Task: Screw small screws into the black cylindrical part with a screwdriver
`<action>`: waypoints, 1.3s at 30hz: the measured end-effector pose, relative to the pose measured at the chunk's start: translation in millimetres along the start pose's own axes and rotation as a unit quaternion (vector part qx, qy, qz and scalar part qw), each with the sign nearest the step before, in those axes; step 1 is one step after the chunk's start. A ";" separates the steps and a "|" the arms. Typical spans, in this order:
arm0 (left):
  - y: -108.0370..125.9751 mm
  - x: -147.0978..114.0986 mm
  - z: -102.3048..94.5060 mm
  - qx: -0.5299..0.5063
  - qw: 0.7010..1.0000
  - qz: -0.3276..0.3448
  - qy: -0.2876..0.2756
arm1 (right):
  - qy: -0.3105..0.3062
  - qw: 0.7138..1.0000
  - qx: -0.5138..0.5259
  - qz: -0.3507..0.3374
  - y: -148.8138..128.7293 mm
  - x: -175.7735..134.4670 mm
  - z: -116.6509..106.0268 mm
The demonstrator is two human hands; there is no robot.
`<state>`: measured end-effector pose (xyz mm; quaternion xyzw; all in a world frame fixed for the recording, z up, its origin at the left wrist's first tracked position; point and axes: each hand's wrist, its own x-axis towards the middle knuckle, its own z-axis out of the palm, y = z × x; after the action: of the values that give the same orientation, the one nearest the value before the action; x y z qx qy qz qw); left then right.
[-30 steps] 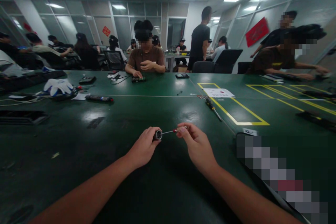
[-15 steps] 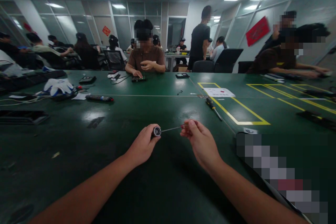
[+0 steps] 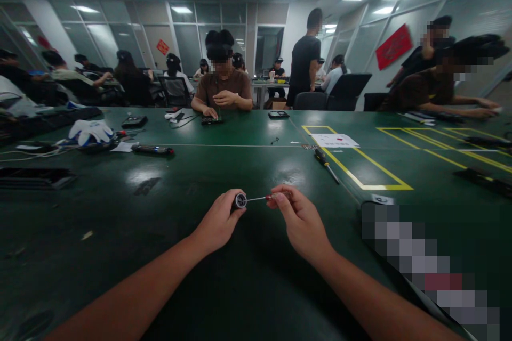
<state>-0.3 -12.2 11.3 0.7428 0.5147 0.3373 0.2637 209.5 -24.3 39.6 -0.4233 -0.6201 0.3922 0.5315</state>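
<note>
holding a dark cylinder (image 3: 240, 201) in my left hand (image 3: 218, 221), grip wrapped round it, over the green bench (image 3: 256, 287), ringed end toward me. clock centred on cylinder: right hand (image 3: 306, 221) at 3 o'clock, pinching a thin screwdriver (image 3: 273, 197) by its reddish handle. hands apart; shaft meets the ringed end, tip depth i cannot tell. yellow-and-black screwdriver (image 3: 321, 157) between 2 and 3; white gloves (image 3: 91, 131) between 9 and 10; seated co-worker (image 3: 222, 87) near 12.
</note>
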 end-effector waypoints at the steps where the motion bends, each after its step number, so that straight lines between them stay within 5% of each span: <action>1: 0.4 0.0 -0.3 0.000 1.000 -0.001 0.000 | -0.003 1.000 -0.004 -0.002 -0.1 -0.2 -0.1; 9: 4.0 -0.7 -1.3 -0.005 1.000 -0.006 0.000 | 0.015 0.999 -0.028 -0.003 2.5 0.3 -1.5; 25: -7.4 2.3 2.9 0.003 0.999 0.030 0.014 | -0.057 0.997 -0.044 -0.012 0.2 -5.0 -2.4; 34: -5.5 1.4 0.8 0.016 1.000 0.025 0.006 | 0.023 0.999 0.000 0.029 1.9 0.3 0.2; 39: -6.7 2.0 0.4 0.021 0.999 0.030 0.006 | 0.017 1.000 0.005 0.019 1.1 2.3 -1.5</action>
<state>-3.3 -8.1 6.6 0.7610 0.5009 0.3390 0.2347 210.9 -21.7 39.5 -0.4391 -0.6009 0.3982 0.5363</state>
